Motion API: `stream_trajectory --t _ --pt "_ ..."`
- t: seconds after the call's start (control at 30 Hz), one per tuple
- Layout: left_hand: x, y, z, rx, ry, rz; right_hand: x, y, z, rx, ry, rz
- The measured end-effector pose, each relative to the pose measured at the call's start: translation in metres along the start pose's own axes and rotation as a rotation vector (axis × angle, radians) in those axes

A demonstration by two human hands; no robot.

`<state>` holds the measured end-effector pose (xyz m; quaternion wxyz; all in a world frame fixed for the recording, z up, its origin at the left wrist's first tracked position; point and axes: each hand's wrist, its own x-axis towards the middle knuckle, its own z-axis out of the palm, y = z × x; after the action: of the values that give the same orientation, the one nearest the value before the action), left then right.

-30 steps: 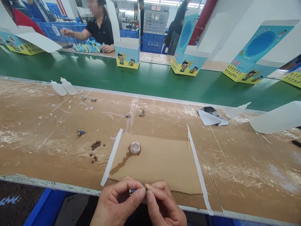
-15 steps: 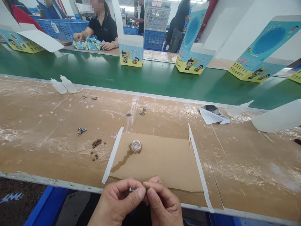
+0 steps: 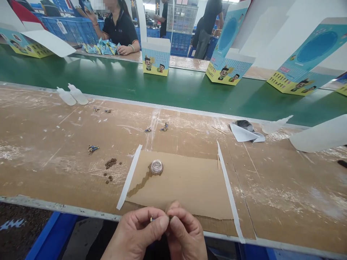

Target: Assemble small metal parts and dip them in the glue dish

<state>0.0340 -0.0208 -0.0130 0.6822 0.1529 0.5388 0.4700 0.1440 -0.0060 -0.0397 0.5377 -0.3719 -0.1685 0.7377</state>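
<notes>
At the table's front edge, my left hand [image 3: 142,231] is closed in a pinch on a small blue-and-gold part [image 3: 152,219], mostly covered by the fingers. My right hand [image 3: 187,231] meets it fingertip to fingertip, pinching something tiny and dark that is too hidden to name. Just beyond the hands lies a cardboard sheet [image 3: 189,184], taped at both sides. On it stands a small clear round dish [image 3: 156,167] beside a dark wet streak. Small brown rings [image 3: 110,163] lie loose to the left, near a cluster of blue-and-gold parts [image 3: 93,148].
More small blue-and-gold parts [image 3: 164,127] lie farther back. Squeeze bottles [image 3: 77,94] rest at left, with a larger white bottle [image 3: 320,134] at right. Printed boxes [image 3: 156,61] stand on a green belt [image 3: 114,81]. Across it sits a co-worker [image 3: 119,32] beside blue packets [image 3: 104,47].
My hands stay together, with a slight shift of the fingers, and less of the blue-and-gold part shows. Across the belt, the co-worker has raised one hand with a blue packet.
</notes>
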Motion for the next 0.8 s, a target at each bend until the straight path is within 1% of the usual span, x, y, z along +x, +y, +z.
stream_trajectory --t 0.17,0.3,0.37,0.43,0.5,0.57,0.63,0.8 --pt "-0.0002 -0.0013 -0.0008 0.008 0.001 -0.004 -0.0004 0.0036 -0.0029 0.025 -0.011 0.041" --pt "-0.0017 0.0019 0.0006 0.012 0.000 -0.003 -0.0011 0.0057 -0.0032 0.017 -0.010 0.031" --pt "-0.0025 0.0039 0.0019 -0.008 -0.001 -0.008 -0.0013 0.0061 -0.0031 -0.019 -0.003 -0.017" --pt "-0.0033 0.0055 0.0033 -0.028 0.000 -0.021 -0.0016 0.0060 -0.0037 -0.088 0.002 -0.098" --pt "-0.0038 0.0064 0.0044 -0.040 0.003 -0.025 -0.0021 0.0056 -0.0051 -0.175 -0.009 -0.189" --pt "-0.0039 0.0063 0.0048 -0.045 0.011 -0.017 -0.0025 0.0050 -0.0068 -0.231 -0.029 -0.241" --pt "-0.0036 0.0057 0.0044 -0.046 0.017 -0.016 -0.0027 0.0043 -0.0082 -0.243 -0.045 -0.237" --pt "-0.0025 0.0046 0.0020 -0.020 0.024 -0.033 -0.0019 0.0044 -0.0083 -0.189 -0.055 -0.146"
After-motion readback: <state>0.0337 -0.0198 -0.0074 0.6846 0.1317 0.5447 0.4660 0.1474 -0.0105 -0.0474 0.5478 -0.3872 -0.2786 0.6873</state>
